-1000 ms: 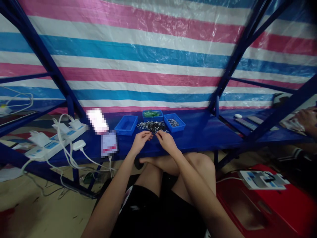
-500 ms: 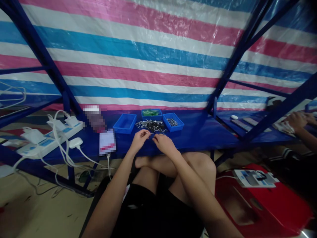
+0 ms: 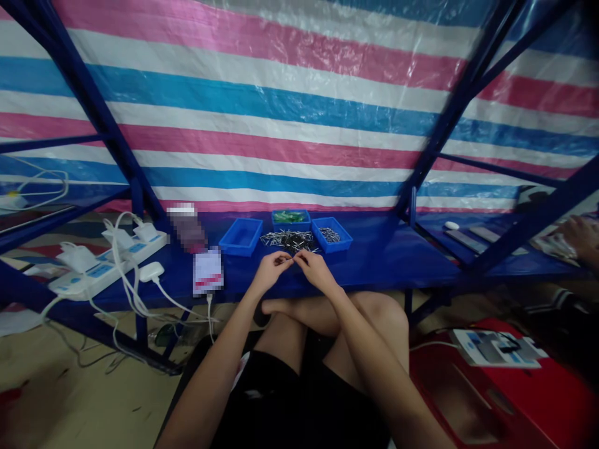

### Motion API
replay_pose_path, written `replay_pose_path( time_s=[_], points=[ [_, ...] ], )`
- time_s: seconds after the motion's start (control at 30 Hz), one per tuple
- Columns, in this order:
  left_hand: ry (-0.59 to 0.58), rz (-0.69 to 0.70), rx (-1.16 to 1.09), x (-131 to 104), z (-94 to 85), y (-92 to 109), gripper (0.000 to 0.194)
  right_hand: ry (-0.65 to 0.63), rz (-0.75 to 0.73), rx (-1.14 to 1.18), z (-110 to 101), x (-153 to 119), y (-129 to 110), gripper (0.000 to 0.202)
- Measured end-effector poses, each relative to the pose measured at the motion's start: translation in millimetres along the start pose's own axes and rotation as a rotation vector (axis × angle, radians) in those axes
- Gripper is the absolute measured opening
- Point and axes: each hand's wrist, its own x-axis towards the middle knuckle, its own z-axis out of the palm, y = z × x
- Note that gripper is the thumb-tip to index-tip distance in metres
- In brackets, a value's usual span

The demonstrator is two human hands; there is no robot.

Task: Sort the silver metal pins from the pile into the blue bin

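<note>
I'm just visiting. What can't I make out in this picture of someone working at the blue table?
All in the head view:
Whatever the left hand and right hand may pinch: too small, and fingers hide it.
Single pieces in the loose pile: too small and jumbled.
The green contents of the rear tray: too small to identify.
The phone-like device's screen: pixelated.
The co-worker's arm: blurred, cut off by the right edge.
</note>
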Motion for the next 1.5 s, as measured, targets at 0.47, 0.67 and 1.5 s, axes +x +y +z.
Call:
replay_pose_path(
  time_s=[0.47,0.67,1.5],
  points=[
    [-0.054,-0.055,-0.105,2.7,0.8,-4.6,0.026,0.082,0.028,0.128,-0.6,1.5,7.6,0.026],
    [-0.109,-0.008,0.112,4.4,6.6,-4.9,0.024,0.007,-0.056,-0.014,-5.7,3.8,9.3,0.016],
    [0.775,-0.540,0.509,29.7,-245.8,-82.2,0.039,0.244,-0.096,-0.241,4.4,14.8,20.1,0.024]
  ],
)
